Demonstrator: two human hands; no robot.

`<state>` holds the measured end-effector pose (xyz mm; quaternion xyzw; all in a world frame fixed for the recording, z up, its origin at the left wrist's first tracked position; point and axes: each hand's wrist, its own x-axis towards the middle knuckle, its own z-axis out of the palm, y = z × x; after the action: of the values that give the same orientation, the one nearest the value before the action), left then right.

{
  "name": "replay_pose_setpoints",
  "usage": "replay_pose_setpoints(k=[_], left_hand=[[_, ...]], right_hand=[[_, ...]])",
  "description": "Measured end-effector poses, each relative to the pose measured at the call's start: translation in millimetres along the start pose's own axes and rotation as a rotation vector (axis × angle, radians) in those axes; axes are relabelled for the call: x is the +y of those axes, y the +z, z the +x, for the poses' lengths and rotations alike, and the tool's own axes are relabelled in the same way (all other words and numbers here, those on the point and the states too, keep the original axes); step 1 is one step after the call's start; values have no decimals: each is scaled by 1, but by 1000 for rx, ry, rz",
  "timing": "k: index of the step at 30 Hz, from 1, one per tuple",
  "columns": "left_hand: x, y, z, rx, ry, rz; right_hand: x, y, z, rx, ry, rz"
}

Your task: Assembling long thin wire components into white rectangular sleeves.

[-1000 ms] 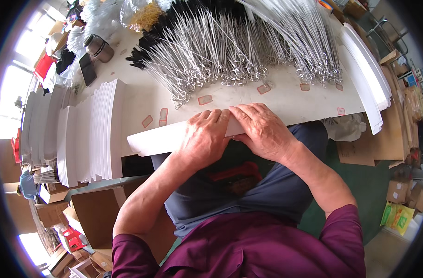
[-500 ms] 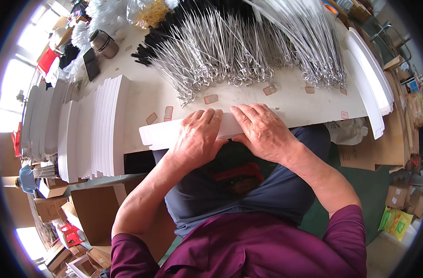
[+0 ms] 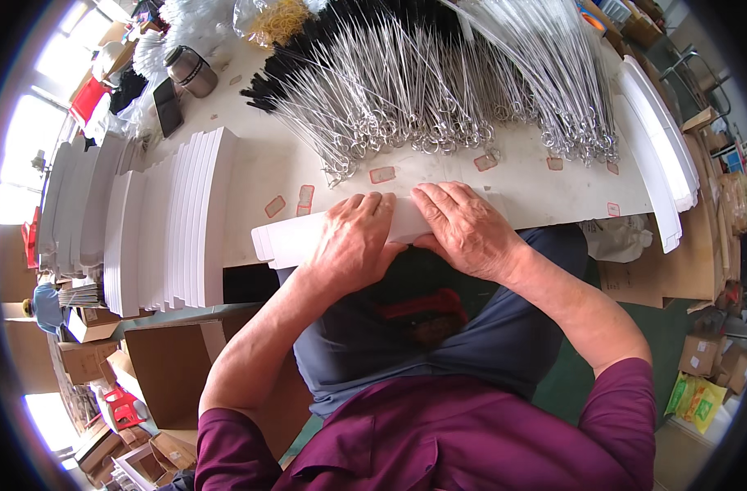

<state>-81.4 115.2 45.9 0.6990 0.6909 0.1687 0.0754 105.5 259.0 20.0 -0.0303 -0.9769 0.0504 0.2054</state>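
A long white cardboard box, narrow and with a small end flap at its left, lies along the near edge of the table. My left hand grips its middle, fingers on top and thumb at the near side. Close beside it, my right hand holds the box the same way, fingers over the far side and thumb underneath or in front. Both hands cover much of the box, and its right end is mostly hidden behind the right hand.
Wire-handled brushes with black bristles and ring ends are heaped at the back. Folded white boxes stand in rows at the left; more white cartons lie at the right edge. A metal flask and a phone sit at the back left.
The whole view has shifted slightly. Both hands stay on the white box in nearly the same grip; the right elbow has moved a little outward.
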Motion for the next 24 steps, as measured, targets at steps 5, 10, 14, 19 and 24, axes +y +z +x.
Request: replay_pose_setpoints(k=[5, 10, 14, 19, 24], left_hand=[[-1, 1, 2, -2, -5, 5], [-5, 0, -1, 36, -12, 4], [-24, -11, -14, 14, -25, 52], [-31, -13, -12, -30, 15, 171], [-43, -10, -7, -16, 51, 172]], right_hand=[[0, 2, 2, 15, -25, -34], [5, 1, 0, 18, -59, -84], [11, 0, -4, -4, -65, -127], [15, 2, -1, 13, -63, -78], [20, 4, 3, 16, -35, -55]])
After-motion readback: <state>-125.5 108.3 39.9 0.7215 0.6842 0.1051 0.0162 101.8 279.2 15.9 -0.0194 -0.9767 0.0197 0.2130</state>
